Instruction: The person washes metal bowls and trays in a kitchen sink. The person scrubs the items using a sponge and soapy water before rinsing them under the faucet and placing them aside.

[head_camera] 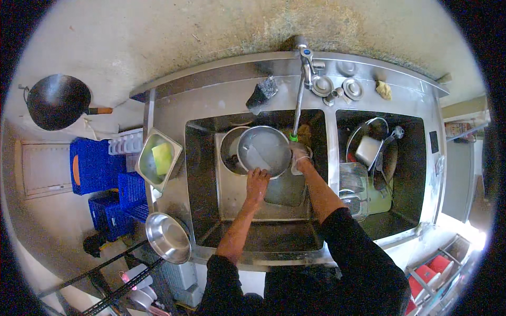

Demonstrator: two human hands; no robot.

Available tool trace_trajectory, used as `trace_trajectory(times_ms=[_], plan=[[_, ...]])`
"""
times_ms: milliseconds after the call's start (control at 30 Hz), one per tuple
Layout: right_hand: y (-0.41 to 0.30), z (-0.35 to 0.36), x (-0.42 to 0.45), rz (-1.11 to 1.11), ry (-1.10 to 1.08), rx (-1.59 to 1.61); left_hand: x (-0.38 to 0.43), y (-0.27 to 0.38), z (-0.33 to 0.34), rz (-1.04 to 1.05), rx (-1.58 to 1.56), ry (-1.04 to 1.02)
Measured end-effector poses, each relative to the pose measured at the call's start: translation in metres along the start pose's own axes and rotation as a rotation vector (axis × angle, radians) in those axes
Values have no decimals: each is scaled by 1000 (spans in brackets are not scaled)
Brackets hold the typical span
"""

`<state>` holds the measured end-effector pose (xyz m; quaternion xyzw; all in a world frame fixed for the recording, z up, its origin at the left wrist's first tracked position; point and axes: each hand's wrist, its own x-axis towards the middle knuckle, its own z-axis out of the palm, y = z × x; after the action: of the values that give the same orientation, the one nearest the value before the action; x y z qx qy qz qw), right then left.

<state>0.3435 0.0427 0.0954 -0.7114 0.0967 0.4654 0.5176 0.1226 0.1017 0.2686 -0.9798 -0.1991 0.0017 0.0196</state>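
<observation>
My left hand point(259, 182) grips the near rim of a round stainless steel bowl point(264, 149), its fingers curled over the edge. Cloudy, whitish liquid shows in the bowl, which is above the left sink basin point(241, 203). My right hand point(301, 158) is at the bowl's right side, just below the green tip point(293, 137) of the tap's spout. Blur and overlap hide what its fingers hold. Another round metal vessel point(228, 158) lies partly under the bowl. A rectangular pan point(284, 192) rests beneath my hands in the basin.
The right basin holds a wire basket point(353, 181), a green board point(380, 195), a glass lid point(373, 125) and utensils. A pan with a yellow-green sponge point(161, 158) and a steel bowl point(168, 238) sit on the left ledge. A tap point(306, 65) and dark scouring pad point(263, 94) are behind.
</observation>
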Motion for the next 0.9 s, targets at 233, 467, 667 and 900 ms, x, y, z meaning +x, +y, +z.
trace_trajectory(times_ms=[233, 467, 667, 900], plan=[[48, -58, 48, -254, 14, -832, 9, 18, 2, 76, -63, 70], [33, -25, -11, -120, -14, -531, -15, 7, -1, 28, -79, -28], [-14, -32, -75, -166, 38, -507, -12, 1, 5, 6, -280, 79], [-32, -48, -166, -246, 230, -536, 4, -20, 54, -340, -733, 394]])
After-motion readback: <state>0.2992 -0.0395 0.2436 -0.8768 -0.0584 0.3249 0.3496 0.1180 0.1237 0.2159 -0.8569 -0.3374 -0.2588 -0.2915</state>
